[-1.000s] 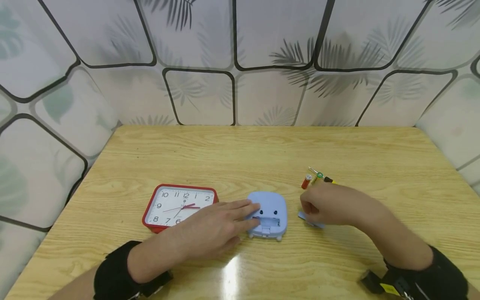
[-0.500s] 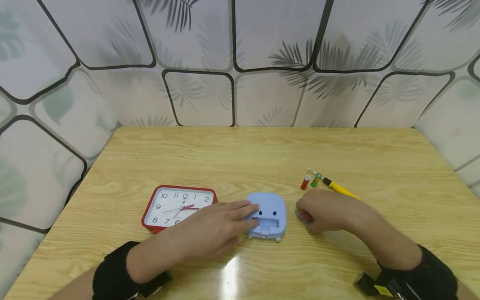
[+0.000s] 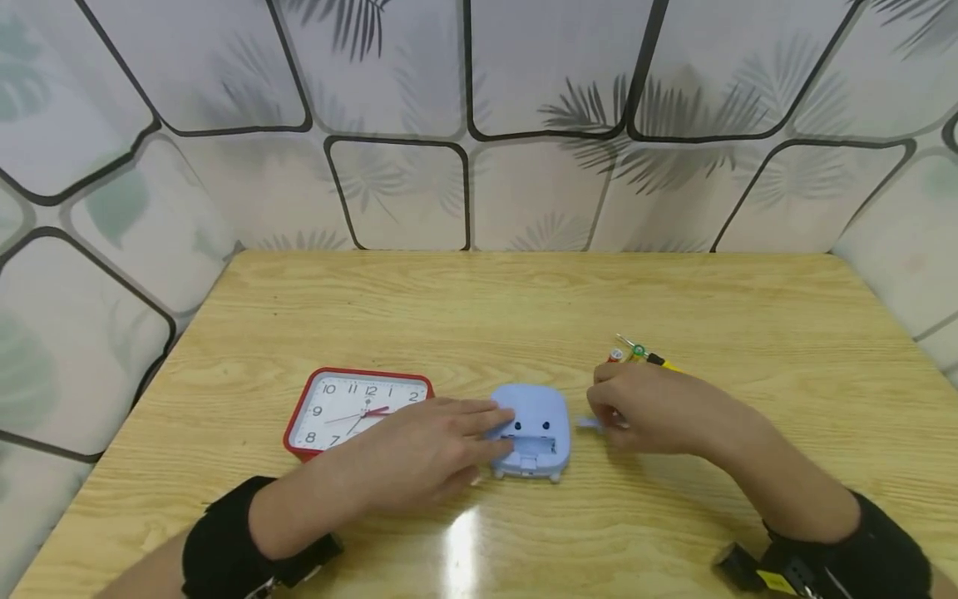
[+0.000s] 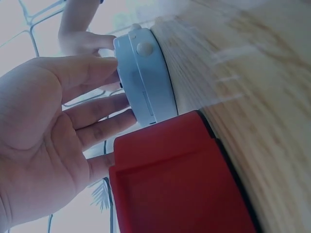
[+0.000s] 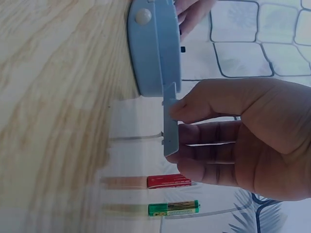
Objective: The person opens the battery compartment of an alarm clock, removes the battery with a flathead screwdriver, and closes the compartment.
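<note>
A light-blue square device [image 3: 550, 403] lies on the table with an uncovered battery compartment [image 3: 535, 446] facing up. My left hand [image 3: 437, 445] rests its straight fingers on the left part of this device; in the left wrist view the hand [image 4: 53, 116] lies along its upper face. To the device's right, my right hand [image 3: 651, 408] pinches a small light-blue battery cover [image 3: 589, 423] between thumb and fingers. In the right wrist view the cover [image 5: 170, 128] is held on edge, near the device's side [image 5: 153, 53].
A red-framed clock [image 3: 355, 408] lies face up at left, partly under my left forearm. Behind my right hand are a red battery [image 5: 169, 181], a green battery [image 5: 173, 208] and a yellow-handled screwdriver [image 3: 659, 361]. A patterned cloth wall [image 3: 539, 191] borders the table's back.
My right hand has moved slightly left, and the cover now shows between it and the blue device. The left hand has stayed on the device.
</note>
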Tool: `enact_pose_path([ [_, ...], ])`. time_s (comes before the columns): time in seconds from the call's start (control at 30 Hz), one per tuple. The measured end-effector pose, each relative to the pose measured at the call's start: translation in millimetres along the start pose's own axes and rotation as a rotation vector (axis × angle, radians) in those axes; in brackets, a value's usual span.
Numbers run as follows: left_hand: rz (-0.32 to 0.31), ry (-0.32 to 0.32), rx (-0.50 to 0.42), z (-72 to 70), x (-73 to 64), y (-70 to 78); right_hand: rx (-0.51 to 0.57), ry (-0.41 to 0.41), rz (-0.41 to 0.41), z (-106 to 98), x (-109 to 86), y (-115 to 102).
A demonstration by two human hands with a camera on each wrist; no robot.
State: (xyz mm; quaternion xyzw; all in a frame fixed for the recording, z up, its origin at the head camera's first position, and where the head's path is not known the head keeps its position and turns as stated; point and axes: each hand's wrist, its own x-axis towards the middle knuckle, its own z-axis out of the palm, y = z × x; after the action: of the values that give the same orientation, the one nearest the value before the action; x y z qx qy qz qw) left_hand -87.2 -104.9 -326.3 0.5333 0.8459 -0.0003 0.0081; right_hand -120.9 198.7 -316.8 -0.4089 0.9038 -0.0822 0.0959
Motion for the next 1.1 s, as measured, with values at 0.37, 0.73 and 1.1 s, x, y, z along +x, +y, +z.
enact_pose_path([
  [0.37,0.008,0.066,-0.064,-2.2,-1.5,-1.5,0.055,0.23,-0.171,-0.3,2.1,-16.6],
  [0.73,0.046,0.1,-0.066,-2.8,-2.1,-4.3,0.064,0.42,-0.392,20.8,12.6,-40.2],
  [1.1,0.041,0.1,-0.085,-2.8,-3.1,-5.3,-0.065,0.53,-0.422,33.3,23.2,-49.5],
])
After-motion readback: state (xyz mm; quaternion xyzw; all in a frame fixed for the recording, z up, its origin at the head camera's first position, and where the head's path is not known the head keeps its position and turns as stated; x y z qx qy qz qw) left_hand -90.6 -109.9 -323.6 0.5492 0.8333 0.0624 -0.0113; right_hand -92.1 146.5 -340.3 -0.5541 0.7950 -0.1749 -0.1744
